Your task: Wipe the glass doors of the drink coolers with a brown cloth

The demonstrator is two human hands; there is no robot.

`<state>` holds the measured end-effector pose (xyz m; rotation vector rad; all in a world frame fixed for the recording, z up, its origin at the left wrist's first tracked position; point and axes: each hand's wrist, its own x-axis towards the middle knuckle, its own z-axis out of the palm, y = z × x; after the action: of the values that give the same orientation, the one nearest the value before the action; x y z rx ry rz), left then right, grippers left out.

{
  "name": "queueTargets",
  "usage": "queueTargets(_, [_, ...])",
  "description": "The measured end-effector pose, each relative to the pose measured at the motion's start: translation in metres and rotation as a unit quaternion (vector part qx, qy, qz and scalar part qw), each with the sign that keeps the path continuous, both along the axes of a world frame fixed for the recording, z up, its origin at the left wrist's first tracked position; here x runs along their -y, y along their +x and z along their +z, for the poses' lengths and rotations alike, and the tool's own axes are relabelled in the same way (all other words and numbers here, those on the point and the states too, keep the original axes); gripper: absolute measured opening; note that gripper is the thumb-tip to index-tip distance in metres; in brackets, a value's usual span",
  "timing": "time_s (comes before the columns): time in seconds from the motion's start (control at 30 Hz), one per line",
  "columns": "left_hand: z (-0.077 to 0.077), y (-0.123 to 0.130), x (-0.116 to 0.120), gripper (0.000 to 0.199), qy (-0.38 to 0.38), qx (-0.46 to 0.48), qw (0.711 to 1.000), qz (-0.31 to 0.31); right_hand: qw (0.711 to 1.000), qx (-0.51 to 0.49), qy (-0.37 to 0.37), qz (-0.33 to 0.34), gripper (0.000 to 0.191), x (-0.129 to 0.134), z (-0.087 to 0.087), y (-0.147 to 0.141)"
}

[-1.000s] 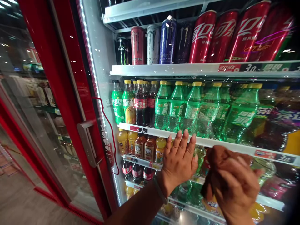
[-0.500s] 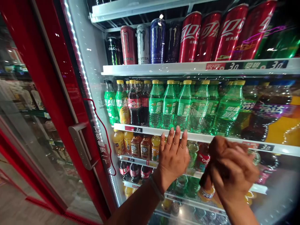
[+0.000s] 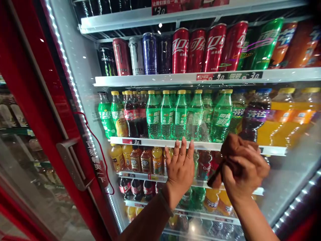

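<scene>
My left hand (image 3: 181,162) is spread out flat, fingers pointing up, apparently against the glass front of a drinks fridge. A band circles its wrist. My right hand (image 3: 242,175) is closed around a crumpled brown cloth (image 3: 237,144), one end of which hangs down to the left. The cloth lies in front of the shelf edge (image 3: 272,150) under the soda row. Behind the hands stand green Sprite bottles (image 3: 180,117), dark cola bottles (image 3: 130,115) and orange soda bottles (image 3: 278,113). Parts of the lower rows are hidden by my hands.
To the left is a red door frame (image 3: 54,100) with a metal handle (image 3: 72,164). A red cord (image 3: 99,150) hangs beside a lit strip (image 3: 65,60). Tall cans (image 3: 180,50) fill the shelf above. Juice bottles (image 3: 157,160) and small cola bottles (image 3: 136,189) stand lower down.
My view has swung to the right, bringing in more orange bottles and cans. The right hand and cloth have moved right across the shelf edge, over the price label. My left hand stays spread.
</scene>
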<state>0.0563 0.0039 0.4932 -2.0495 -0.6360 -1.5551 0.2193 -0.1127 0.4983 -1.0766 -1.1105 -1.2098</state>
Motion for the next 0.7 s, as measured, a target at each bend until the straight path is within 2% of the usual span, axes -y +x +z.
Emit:
queueTargets(0.07, [0.001, 0.004, 0.001, 0.072, 0.003, 0.012, 1.000, 0.002, 0.999, -0.012, 0.028, -0.012, 0.038, -0.007, 0.014, -0.007])
queueTargets(0.1, [0.001, 0.004, 0.001, 0.072, 0.003, 0.013, 1.000, 0.002, 1.000, 0.003, 0.018, -0.005, 0.038, -0.010, 0.014, -0.012])
queueTargets(0.2, [0.004, 0.003, 0.002, 0.072, 0.005, 0.013, 1.000, -0.001, 0.994, 0.082, -0.060, 0.026, 0.035, -0.011, -0.014, -0.020])
queueTargets(0.27, [0.005, 0.002, 0.002, 0.074, 0.007, 0.014, 1.000, -0.002, 0.988, 0.105, -0.109, 0.026, 0.033, -0.003, -0.033, -0.013])
queueTargets(0.3, [0.006, 0.003, 0.001, 0.075, 0.006, 0.013, 1.000, -0.002, 0.988, 0.100, -0.118, 0.024, 0.032, 0.002, -0.036, -0.007])
queueTargets(0.37, [0.007, 0.004, 0.000, 0.075, 0.005, 0.016, 1.000, -0.004, 0.993, 0.067, -0.090, 0.025, 0.031, 0.010, -0.024, 0.005])
queueTargets(0.43, [0.008, 0.005, 0.000, 0.074, 0.002, 0.024, 1.000, -0.004, 0.999, 0.020, -0.024, 0.020, 0.033, 0.010, 0.004, 0.009])
queueTargets(0.5, [0.009, 0.008, 0.003, 0.073, -0.003, 0.032, 0.999, -0.003, 1.000, -0.001, 0.016, 0.008, 0.036, 0.004, 0.028, 0.004])
queueTargets(0.53, [0.011, 0.009, 0.005, 0.072, -0.005, 0.033, 0.999, -0.004, 1.000, 0.006, 0.014, 0.010, 0.036, 0.000, 0.033, -0.001])
queueTargets(0.6, [0.014, 0.013, 0.012, 0.072, -0.001, 0.022, 1.000, -0.018, 0.998, 0.046, -0.026, 0.025, 0.034, -0.003, 0.024, -0.009])
queueTargets(0.7, [0.021, 0.024, 0.026, 0.070, 0.000, -0.017, 0.999, -0.038, 0.989, 0.094, -0.116, 0.012, 0.032, 0.010, -0.014, 0.000])
